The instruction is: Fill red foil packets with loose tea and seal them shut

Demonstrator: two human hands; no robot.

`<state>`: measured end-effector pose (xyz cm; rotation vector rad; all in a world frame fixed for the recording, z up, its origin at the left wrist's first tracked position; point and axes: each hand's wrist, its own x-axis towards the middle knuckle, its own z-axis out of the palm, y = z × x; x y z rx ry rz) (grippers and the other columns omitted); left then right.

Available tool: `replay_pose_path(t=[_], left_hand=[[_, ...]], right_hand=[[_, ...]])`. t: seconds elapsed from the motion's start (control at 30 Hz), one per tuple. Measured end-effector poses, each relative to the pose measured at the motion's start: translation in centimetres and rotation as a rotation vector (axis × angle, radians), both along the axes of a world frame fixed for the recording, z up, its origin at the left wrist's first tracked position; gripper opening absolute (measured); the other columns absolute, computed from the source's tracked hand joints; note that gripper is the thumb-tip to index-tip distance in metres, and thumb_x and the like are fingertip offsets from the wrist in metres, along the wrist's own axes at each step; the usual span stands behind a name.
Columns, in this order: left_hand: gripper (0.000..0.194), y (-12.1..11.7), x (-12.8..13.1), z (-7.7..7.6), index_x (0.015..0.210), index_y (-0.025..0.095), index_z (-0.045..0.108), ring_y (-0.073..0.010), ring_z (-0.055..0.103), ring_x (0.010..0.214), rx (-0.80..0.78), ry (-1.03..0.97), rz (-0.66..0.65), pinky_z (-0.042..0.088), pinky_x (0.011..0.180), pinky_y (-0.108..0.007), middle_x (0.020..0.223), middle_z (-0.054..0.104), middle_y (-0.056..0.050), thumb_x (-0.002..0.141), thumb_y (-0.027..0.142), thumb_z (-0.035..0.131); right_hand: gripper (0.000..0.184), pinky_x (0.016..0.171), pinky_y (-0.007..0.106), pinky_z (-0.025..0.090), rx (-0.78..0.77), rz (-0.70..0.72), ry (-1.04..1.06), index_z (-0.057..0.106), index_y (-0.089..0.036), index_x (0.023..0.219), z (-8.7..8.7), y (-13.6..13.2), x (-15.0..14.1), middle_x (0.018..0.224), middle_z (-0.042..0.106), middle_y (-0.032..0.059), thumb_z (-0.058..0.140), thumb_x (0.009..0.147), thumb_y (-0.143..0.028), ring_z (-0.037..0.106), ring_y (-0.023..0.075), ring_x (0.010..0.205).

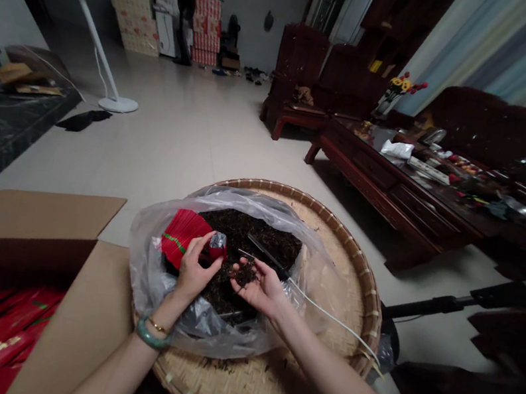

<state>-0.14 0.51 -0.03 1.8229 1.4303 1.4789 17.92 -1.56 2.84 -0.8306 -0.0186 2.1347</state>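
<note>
My left hand (192,273) pinches a small red packet (216,253) with its silver-lined mouth turned up. Beside it, my right hand (267,290) is palm up, with its fingers curled around a clump of dark tea leaves (245,273). Both hands are over a clear plastic bag (141,288) that holds a heap of loose leaves (268,225). A fanned stack of flat red packets (181,230) lies in the bag by my left fingers. Behind my right fingers rests a dark, slim tool (266,251), partly hidden, of a kind I cannot make out.
The bag sits on a round woven bamboo tray (361,240). A white cord (332,323) runs across the tray's right side. At left stands an open cardboard box (88,302) with red packets (13,330) inside. Beyond are a wooden table (371,181) and a standing fan (117,104).
</note>
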Motion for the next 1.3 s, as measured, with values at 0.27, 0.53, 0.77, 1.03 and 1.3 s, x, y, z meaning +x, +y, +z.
replay_pose_path(t=[0.27, 0.53, 0.77, 1.03, 1.3], left_hand=[[0.050, 0.0, 0.1, 0.2, 0.122, 0.023, 0.051, -0.0181, 0.057, 0.094, -0.024, -0.008, -0.025, 0.053, 0.074, -0.029, 0.105, 0.055, -0.006, 0.073, 0.022, 0.064], [0.050, -0.2, 0.1, 0.2, 0.121, 0.024, 0.051, -0.0187, 0.057, 0.095, -0.021, 0.014, -0.089, 0.053, 0.074, -0.030, 0.107, 0.055, -0.005, 0.073, 0.020, 0.063], [0.049, -0.3, 0.1, 0.3, 0.121, 0.024, 0.051, -0.0201, 0.055, 0.098, -0.031, 0.024, -0.091, 0.052, 0.074, -0.032, 0.106, 0.054, -0.006, 0.074, 0.023, 0.064], [0.048, -0.4, 0.0, 0.3, 0.121, 0.024, 0.052, -0.0193, 0.055, 0.097, -0.035, 0.052, -0.090, 0.051, 0.073, -0.030, 0.105, 0.054, -0.006, 0.074, 0.022, 0.064], [0.049, -0.3, 0.1, 0.4, 0.120, 0.023, 0.052, -0.0186, 0.056, 0.093, -0.057, 0.054, -0.098, 0.051, 0.066, -0.027, 0.105, 0.054, -0.006, 0.073, 0.020, 0.063]], right_hand=[[0.024, 0.072, 0.032, 0.055, 0.063, -0.065, -0.057, 0.061, -0.009, 0.087, 1.5, 0.4, -0.1, 0.078, 0.069, 0.0121, 0.039, 0.086, -0.017, 0.066, 0.0179, 0.076], [0.030, 0.078, 0.034, 0.053, 0.329, -0.146, -0.133, 0.063, -0.009, 0.084, 6.9, 2.2, 0.2, 0.081, 0.068, 0.0130, 0.038, 0.090, -0.025, 0.064, 0.0190, 0.081], [0.037, 0.079, 0.035, 0.051, 0.371, 0.013, -0.232, 0.063, -0.010, 0.091, 9.4, 3.1, -1.6, 0.082, 0.065, 0.0114, 0.036, 0.092, -0.036, 0.062, 0.0194, 0.085], [0.026, 0.072, 0.027, 0.050, 0.345, 0.189, -0.498, 0.062, -0.012, 0.090, 10.4, 3.2, -1.6, 0.085, 0.062, 0.0059, 0.047, 0.089, -0.034, 0.057, 0.0146, 0.082], [0.013, 0.062, 0.019, 0.044, 0.473, 0.312, -0.662, 0.062, -0.020, 0.090, 11.5, 3.7, -1.8, 0.081, 0.058, -0.0007, 0.062, 0.077, -0.026, 0.052, 0.0106, 0.073]])
